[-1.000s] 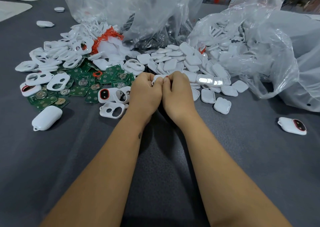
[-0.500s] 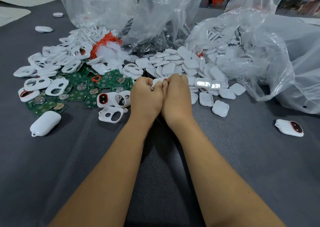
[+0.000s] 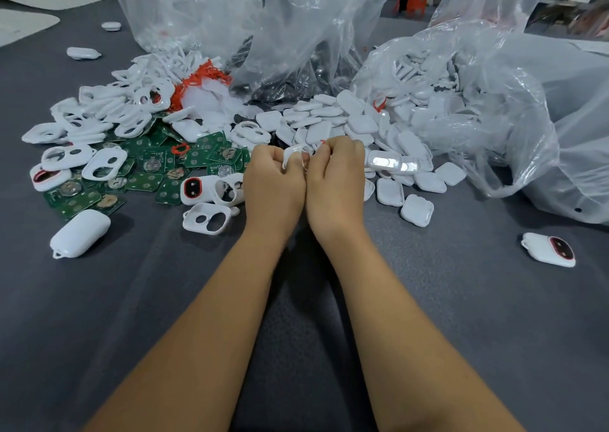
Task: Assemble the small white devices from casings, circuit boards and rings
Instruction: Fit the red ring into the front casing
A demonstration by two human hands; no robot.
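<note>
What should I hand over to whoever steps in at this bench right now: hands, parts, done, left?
Left hand and right hand: pressed together, both curled round one small white casing with a bit of red ring showing; what is inside is hidden.
Parts: circuit boards and cut-out front casings to the left, solid back casings ahead and spilling from the plastic bag, red rings further back.
Done: apparently a closed device near left and another far right.
Left: finish the held unit, then work through the piles.
</note>
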